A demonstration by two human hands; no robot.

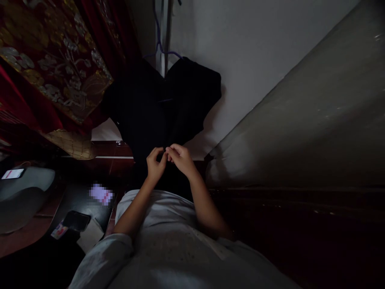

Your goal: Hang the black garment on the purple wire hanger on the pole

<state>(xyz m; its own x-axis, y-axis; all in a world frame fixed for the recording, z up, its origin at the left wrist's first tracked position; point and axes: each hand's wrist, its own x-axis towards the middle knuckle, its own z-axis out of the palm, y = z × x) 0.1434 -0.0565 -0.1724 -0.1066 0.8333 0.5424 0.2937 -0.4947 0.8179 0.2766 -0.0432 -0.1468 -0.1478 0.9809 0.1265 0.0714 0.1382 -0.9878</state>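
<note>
A black short-sleeved garment [144, 108] hangs on a purple hanger [160, 50] in front of me. Low at its front, my left hand [156, 162] and my right hand [179, 157] meet, thumbs and index fingers pinched close together. Both hands look closed on something small or on the dark cloth, but what lies between the fingertips is too dark to make out. The garment's lower part merges with the shadow behind my hands.
Red embroidered cloth [57, 60] hangs at the upper left. At the lower left, a dark phone [76, 220] lies on a dark surface, and a lit phone [12, 174] rests on a grey seat [39, 177]. A large grey covered surface [300, 120] slopes along the right.
</note>
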